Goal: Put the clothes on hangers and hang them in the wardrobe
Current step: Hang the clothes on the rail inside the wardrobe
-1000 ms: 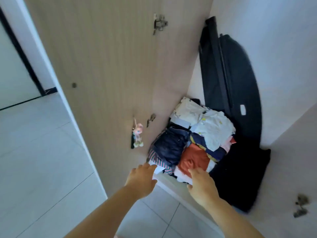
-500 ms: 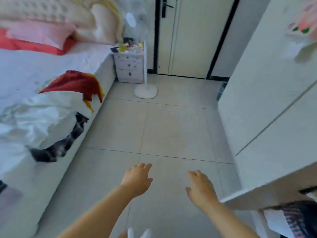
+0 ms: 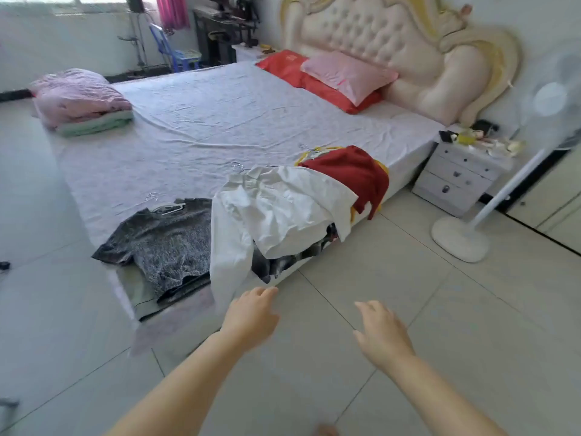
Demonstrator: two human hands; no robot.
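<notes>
Left hand (image 3: 250, 319): mine, relaxed, empty, lower centre.
Right hand (image 3: 382, 336): released, empty, lower right.
White shirt (image 3: 283, 212): centre, draped over bed (image 3: 220, 114) edge, between grey top (image 3: 169, 237) and red garment (image 3: 352, 171).
Handling: light, limp, probably slippery; I'd grip its hanger hook (image 3: 236, 166).

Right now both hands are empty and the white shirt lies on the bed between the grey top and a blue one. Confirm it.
Wrong colour: the head view shows a red top, not blue. The left hand and right hand are empty, and the white shirt lies on the bed between the grey top and the red top.
</notes>
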